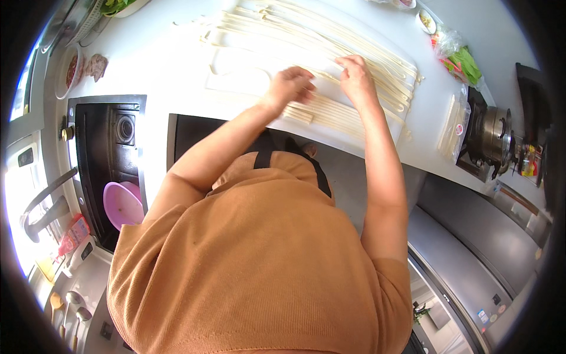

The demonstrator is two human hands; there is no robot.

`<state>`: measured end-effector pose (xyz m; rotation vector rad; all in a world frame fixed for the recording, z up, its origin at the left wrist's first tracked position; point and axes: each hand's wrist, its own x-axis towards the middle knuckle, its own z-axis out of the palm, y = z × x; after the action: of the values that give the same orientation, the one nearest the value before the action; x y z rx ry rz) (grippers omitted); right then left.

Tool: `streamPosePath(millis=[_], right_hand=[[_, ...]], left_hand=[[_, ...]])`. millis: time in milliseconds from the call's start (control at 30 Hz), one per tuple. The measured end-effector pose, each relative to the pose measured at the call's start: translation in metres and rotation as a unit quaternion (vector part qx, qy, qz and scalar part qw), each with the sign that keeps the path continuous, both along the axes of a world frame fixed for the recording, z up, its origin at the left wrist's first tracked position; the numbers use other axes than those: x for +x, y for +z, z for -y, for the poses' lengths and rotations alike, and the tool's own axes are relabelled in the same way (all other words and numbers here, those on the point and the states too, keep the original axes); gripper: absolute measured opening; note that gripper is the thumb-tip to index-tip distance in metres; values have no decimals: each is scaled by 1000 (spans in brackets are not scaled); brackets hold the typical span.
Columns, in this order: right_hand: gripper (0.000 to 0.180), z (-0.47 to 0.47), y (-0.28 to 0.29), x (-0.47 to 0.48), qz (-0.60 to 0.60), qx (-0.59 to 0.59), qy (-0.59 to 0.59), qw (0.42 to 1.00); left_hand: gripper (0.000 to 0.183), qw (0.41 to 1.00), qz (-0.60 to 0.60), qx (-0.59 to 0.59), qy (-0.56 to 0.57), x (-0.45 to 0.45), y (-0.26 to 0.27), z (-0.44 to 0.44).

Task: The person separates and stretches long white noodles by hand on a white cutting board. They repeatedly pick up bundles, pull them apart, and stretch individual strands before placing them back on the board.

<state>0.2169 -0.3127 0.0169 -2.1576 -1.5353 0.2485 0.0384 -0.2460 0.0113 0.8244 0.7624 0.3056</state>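
Long pale strips of dough, like hand-cut noodles [371, 55], lie in rows across a white board [283, 51] on the counter. My right hand [357, 79] is over these rows, fingers bent and fingertips close together near a few strands. Whether it pinches one is not clear. To its left, my left hand [292, 86] is blurred, with curled fingers, above the board's near part. Just below it, a bundle of shorter dough strips [298, 115] lies by the near edge, beside straight uncut-looking strips [336, 113]. Glare washes out the board's left side.
At left, a sink [126, 152] holds a pink basin [124, 205]; a bowl of minced meat [73, 71] stands behind. On the right are a small white bowl [426, 22], bagged greens [464, 66], packaged noodles [453, 126] and a steel pot [495, 137] on the stove.
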Motion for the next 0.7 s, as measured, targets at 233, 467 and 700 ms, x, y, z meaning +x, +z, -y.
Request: streamPosePath(millis=[233, 467, 700], right_hand=[[11, 33, 8, -37, -69, -67, -3, 995], [9, 34, -5, -76, -86, -84, 23, 992], [13, 32, -11, -94, -22, -54, 47, 997]], left_hand=[[13, 813, -216, 541, -22, -67, 0, -46], [25, 590, -309, 740, -96, -95, -18, -55], [19, 583, -313, 743, -96, -98, -28, -66]])
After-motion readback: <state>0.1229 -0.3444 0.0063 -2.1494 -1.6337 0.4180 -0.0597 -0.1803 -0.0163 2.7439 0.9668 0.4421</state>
